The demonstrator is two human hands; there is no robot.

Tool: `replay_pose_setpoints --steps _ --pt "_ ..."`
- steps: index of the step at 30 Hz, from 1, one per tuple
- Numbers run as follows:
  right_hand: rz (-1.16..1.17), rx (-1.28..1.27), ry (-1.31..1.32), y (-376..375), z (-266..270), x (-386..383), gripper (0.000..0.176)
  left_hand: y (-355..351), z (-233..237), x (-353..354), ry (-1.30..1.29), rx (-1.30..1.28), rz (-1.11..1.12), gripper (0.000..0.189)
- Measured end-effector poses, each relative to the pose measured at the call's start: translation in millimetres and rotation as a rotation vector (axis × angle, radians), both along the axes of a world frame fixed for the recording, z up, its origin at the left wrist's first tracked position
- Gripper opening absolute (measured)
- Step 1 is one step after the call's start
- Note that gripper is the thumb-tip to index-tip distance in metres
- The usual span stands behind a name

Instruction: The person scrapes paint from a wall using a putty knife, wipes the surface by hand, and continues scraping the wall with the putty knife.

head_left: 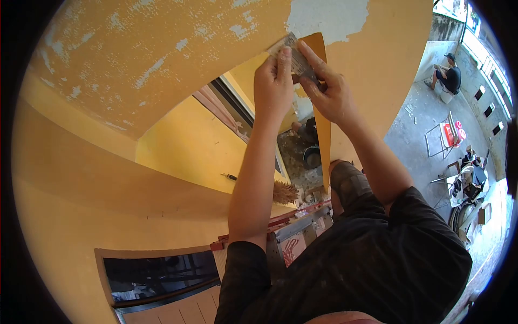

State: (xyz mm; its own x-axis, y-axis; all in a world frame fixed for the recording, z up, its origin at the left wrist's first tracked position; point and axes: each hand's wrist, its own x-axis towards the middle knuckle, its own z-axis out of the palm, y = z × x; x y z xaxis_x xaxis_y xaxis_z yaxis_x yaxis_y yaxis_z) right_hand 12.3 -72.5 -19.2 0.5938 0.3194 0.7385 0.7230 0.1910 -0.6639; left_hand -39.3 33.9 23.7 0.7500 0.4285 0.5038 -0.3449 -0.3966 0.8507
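Overhead, both my hands are raised to the edge of a yellow wall [178, 70] whose paint is patchy and peeling. A scraper with a wide, flat metal blade [303, 63] is between them, its tip close to the wall's lower edge. My right hand [330, 92] is closed around the scraper's lower part, with the index finger stretched along the blade. My left hand [273, 83] grips the blade's other side, thumb pressed on its face. The fingers behind the blade and most of the handle are hidden.
A metal ladder [302, 224] stands below me. On the floor lower down is a black bucket [312, 157] beside a partly hidden person [307, 128]. Another person [450, 75] sits at the far right, near a folding chair [445, 135] and a cluttered pile [469, 181].
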Motion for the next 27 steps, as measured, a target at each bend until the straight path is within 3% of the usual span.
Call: replay_pose_setpoints --steps 8,12,17,27 --pt "-0.041 -0.033 0.006 -3.8 -5.1 -5.6 0.060 13.6 -19.2 8.0 -0.016 0.056 -0.057 0.042" --pt "-0.032 -0.014 0.004 -2.6 -5.1 -8.1 0.059 5.8 -15.3 0.4 -0.035 -0.030 -0.060 0.041" --pt "-0.021 -0.029 0.002 -1.5 -6.6 -4.8 0.059 7.6 -13.6 -0.8 0.040 0.055 0.021 0.040" --pt "-0.017 0.024 -0.031 3.3 4.1 -0.9 0.058 9.6 -5.5 4.5 -0.047 0.081 0.046 0.041"
